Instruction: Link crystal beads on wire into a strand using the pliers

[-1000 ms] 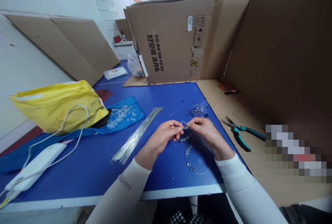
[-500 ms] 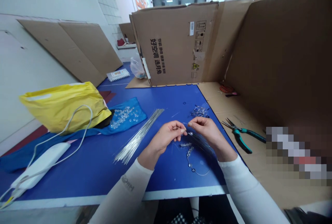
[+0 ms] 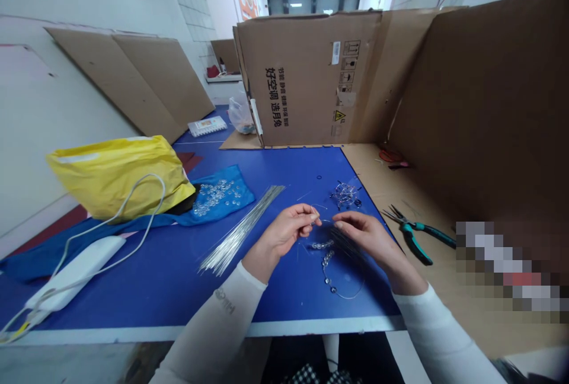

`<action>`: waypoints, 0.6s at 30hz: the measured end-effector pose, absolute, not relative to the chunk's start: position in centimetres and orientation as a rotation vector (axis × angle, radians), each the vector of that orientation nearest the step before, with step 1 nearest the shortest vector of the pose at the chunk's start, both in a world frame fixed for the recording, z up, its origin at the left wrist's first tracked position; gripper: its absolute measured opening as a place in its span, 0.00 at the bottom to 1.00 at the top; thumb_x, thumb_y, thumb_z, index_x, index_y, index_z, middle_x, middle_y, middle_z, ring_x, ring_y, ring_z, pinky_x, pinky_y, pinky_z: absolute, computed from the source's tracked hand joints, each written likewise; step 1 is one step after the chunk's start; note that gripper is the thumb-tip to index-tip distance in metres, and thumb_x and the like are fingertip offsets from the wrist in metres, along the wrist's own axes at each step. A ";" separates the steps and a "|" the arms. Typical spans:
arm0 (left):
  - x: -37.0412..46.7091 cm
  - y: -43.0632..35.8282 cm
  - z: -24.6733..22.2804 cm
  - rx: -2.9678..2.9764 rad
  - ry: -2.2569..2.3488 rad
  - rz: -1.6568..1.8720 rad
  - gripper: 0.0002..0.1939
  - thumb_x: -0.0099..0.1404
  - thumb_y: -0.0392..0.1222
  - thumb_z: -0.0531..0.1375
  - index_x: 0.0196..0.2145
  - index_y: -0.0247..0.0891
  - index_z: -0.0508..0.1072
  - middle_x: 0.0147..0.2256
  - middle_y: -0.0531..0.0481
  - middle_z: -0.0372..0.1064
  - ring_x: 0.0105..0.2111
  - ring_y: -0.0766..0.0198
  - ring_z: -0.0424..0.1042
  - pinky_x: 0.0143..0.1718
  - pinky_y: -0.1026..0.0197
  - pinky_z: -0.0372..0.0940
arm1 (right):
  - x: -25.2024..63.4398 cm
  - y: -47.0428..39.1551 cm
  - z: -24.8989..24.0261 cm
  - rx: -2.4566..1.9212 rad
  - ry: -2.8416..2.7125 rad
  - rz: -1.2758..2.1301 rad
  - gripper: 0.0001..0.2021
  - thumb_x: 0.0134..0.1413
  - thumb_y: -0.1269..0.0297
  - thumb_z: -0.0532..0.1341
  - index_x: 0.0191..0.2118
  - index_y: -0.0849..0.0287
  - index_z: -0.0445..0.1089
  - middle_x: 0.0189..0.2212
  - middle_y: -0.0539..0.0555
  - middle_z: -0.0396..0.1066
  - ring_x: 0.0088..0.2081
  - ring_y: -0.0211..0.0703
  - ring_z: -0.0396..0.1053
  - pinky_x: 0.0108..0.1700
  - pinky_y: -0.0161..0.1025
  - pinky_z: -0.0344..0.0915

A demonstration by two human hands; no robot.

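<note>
My left hand [image 3: 291, 227] is closed in a pinch on a thin wire [image 3: 326, 220], above the blue table. Out to the right, the wire reaches the fingertips of my right hand [image 3: 364, 236], whose thumb and forefinger are closed around it. A loose wire end curves up above the left fingertips. Below the hands, a strand of clear beads [image 3: 327, 265] on wire lies on the table. Dark thin wires [image 3: 349, 246] lie partly under my right hand. A bundle of silvery straight wires [image 3: 242, 230] rests left of my left hand.
Loose clear beads [image 3: 216, 194] lie on a blue cloth [image 3: 242, 181] beside a yellow bag [image 3: 120, 176]. A white power strip [image 3: 77, 277] with a cable sits at left. Teal-handled pliers [image 3: 413, 233] lie right on cardboard. A wire-piece heap [image 3: 345, 194] and cardboard box [image 3: 306, 82] stand beyond.
My right hand has moved right and slightly down, away from my left hand, widening the gap. The bead seen beside the left fingertips no longer shows there. The view has shifted slightly.
</note>
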State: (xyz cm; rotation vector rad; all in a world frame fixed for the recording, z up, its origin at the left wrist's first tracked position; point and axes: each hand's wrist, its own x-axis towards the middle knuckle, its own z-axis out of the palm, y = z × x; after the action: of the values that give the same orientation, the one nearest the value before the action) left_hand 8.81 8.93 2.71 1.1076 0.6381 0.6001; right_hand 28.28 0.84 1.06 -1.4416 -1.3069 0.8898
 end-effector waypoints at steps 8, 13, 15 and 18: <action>9.0 8.6 2.6 1.179 0.646 0.603 0.10 0.57 0.41 0.66 0.34 0.34 0.71 0.29 0.50 0.71 0.22 0.74 0.59 0.25 0.67 0.50 | 26.7 2.0 2.4 -1.407 -1.292 0.676 0.14 0.53 0.56 0.63 0.43 0.56 0.76 0.41 0.57 0.77 0.42 0.48 0.73 0.46 0.45 0.66; 9.2 8.3 3.1 1.170 0.676 0.608 0.10 0.57 0.41 0.65 0.33 0.33 0.71 0.28 0.49 0.71 0.22 0.73 0.59 0.26 0.66 0.51 | 26.7 2.9 2.8 -1.391 -1.334 0.795 0.10 0.49 0.56 0.63 0.30 0.57 0.75 0.28 0.52 0.75 0.31 0.43 0.69 0.37 0.41 0.64; 9.3 8.2 3.3 1.158 0.684 0.625 0.08 0.59 0.41 0.63 0.33 0.33 0.72 0.30 0.48 0.71 0.24 0.72 0.61 0.27 0.65 0.53 | 26.8 3.1 2.4 -1.383 -1.265 0.806 0.10 0.47 0.55 0.64 0.29 0.57 0.75 0.27 0.52 0.74 0.30 0.42 0.67 0.36 0.40 0.63; 9.4 8.1 3.4 1.156 0.669 0.626 0.07 0.60 0.36 0.61 0.37 0.32 0.72 0.34 0.45 0.72 0.27 0.70 0.64 0.31 0.64 0.57 | 26.9 3.3 1.7 -1.343 -1.121 0.828 0.11 0.45 0.55 0.66 0.28 0.58 0.74 0.27 0.52 0.73 0.30 0.41 0.66 0.36 0.39 0.62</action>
State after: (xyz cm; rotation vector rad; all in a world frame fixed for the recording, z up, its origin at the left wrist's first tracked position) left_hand 9.38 8.10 3.42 1.1557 0.6693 0.6262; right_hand 26.86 3.26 1.65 -1.3426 -1.1212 0.8279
